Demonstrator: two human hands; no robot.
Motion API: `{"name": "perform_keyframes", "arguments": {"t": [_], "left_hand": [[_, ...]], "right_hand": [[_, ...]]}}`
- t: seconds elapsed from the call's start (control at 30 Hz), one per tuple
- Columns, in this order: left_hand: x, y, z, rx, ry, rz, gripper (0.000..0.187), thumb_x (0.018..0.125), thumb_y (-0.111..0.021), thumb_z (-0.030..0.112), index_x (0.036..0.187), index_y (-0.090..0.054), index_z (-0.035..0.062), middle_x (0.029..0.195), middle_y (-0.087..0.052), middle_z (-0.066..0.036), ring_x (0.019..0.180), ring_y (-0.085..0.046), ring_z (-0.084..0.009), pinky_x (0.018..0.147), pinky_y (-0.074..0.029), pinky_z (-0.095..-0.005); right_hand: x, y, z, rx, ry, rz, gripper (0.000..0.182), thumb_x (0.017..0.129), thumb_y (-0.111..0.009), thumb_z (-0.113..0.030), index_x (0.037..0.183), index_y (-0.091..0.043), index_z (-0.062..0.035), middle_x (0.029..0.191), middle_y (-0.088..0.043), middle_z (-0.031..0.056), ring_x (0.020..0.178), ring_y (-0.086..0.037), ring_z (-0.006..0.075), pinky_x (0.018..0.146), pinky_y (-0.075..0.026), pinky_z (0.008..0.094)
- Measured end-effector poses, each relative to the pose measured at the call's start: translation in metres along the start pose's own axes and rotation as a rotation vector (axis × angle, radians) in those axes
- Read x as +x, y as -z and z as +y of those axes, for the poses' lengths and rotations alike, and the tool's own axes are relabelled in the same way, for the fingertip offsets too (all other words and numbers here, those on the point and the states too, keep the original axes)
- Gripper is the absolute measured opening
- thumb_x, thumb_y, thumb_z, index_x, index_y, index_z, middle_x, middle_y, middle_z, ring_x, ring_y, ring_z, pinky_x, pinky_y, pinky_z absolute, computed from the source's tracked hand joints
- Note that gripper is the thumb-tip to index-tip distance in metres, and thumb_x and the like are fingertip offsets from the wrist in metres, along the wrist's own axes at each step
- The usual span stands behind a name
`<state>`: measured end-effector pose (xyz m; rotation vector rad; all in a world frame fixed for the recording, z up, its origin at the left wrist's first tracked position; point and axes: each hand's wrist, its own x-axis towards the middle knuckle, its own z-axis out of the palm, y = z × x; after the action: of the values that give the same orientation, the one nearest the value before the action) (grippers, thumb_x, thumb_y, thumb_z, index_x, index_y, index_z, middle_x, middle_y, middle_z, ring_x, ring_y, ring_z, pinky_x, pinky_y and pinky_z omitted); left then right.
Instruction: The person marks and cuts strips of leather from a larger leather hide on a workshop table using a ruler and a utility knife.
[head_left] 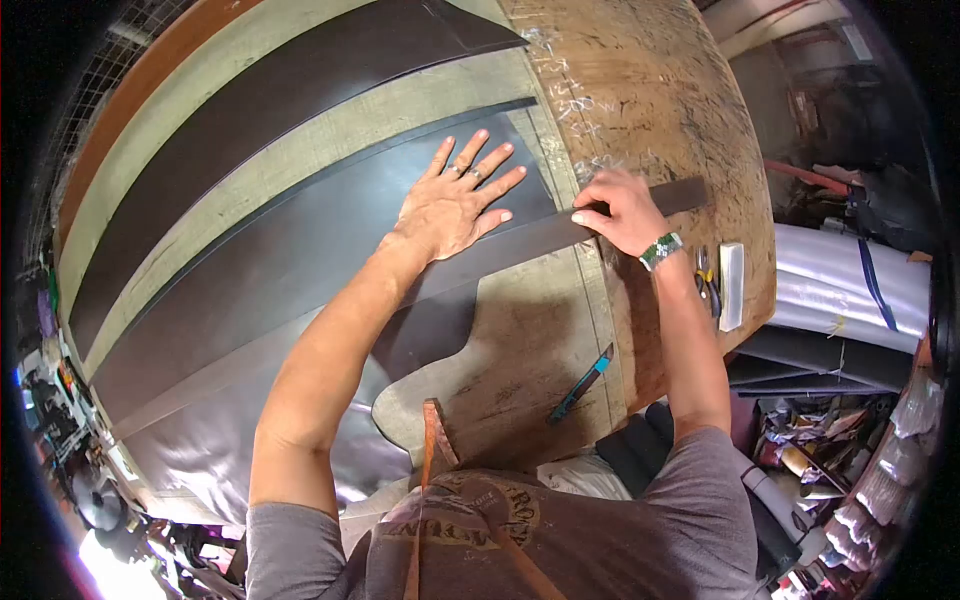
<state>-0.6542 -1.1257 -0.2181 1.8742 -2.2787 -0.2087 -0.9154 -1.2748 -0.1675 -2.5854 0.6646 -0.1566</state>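
Observation:
My left hand (450, 205) lies flat with fingers spread on a dark leather sheet (330, 220), two rings on its fingers. A long, flat dark strip (530, 240) runs slantwise across the leather, past the heel of that hand and out over the bare wood. Near the strip's right end, my right hand (620, 210) is closed with thumb and bent fingers on it; its upper fingers are slightly blurred. A green and silver band is round that wrist. Closer to my body, a teal and black utility knife (581, 384) rests on the table.
The worn wooden table (650, 110) bears white chalk writing. Another dark leather piece (260, 110) curves along the far side. Pliers (708, 285) and a white block (732, 287) sit near the right edge. Silvery rolls (840, 275) and clutter stand beyond it.

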Motion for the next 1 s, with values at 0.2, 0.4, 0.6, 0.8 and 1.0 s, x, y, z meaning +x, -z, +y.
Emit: {"name": "perform_keyframes", "arguments": {"t": [0.2,0.4,0.6,0.8,1.0], "left_hand": [[0.005,0.002,0.003,0.017,-0.014,-0.011,0.068,0.099,-0.041,0.063,0.158,-0.032,0.0311,0.167,-0.025,0.001,0.156,-0.010,-0.0274,0.127,-0.009,-0.0518],[-0.004,-0.006,0.019,-0.001,0.127,0.143,0.071,0.096,-0.049,0.062,0.154,-0.041,0.0215,0.163,-0.031,-0.007,0.153,-0.021,-0.0323,0.123,-0.019,-0.0533],[-0.065,-0.004,0.050,-0.049,0.329,0.274,0.057,0.094,-0.060,0.049,0.129,-0.058,0.0046,0.140,-0.051,-0.019,0.136,-0.042,-0.0375,0.116,-0.033,-0.0514],[-0.200,0.003,0.058,-0.019,0.596,0.369,0.053,0.090,-0.067,0.047,0.127,-0.060,0.0085,0.127,-0.055,-0.013,0.123,-0.049,-0.0337,0.109,-0.039,-0.0482],[-0.329,0.045,-0.001,0.079,0.786,0.491,0.067,0.080,-0.075,0.056,0.124,-0.061,0.0087,0.122,-0.055,-0.012,0.119,-0.051,-0.0326,0.106,-0.041,-0.0455]], "right_hand": [[-0.064,0.035,-0.078,0.107,-0.151,0.117,0.014,0.086,-0.072,-0.016,0.093,-0.070,-0.0048,0.098,-0.067,0.0109,0.090,-0.062,0.0330,0.085,-0.047,0.0428],[-0.180,-0.029,-0.134,0.006,-0.046,-0.192,0.036,0.083,-0.066,-0.001,0.117,-0.069,-0.0119,0.132,-0.059,0.0141,0.102,-0.059,0.0354,0.090,-0.048,0.0440],[-0.221,-0.049,-0.126,0.061,0.003,-0.152,0.033,0.084,-0.067,0.002,0.114,-0.071,-0.0102,0.132,-0.060,0.0161,0.100,-0.061,0.0364,0.086,-0.050,0.0434],[-0.221,-0.044,-0.116,0.091,0.027,-0.321,0.026,0.080,-0.070,0.003,0.104,-0.068,-0.0071,0.122,-0.059,0.0166,0.098,-0.063,0.0385,0.082,-0.053,0.0436],[-0.229,-0.048,-0.114,0.104,0.149,-0.287,0.028,0.078,-0.069,0.003,0.105,-0.066,-0.0067,0.116,-0.058,0.0153,0.100,-0.063,0.0394,0.084,-0.053,0.0428]]}}
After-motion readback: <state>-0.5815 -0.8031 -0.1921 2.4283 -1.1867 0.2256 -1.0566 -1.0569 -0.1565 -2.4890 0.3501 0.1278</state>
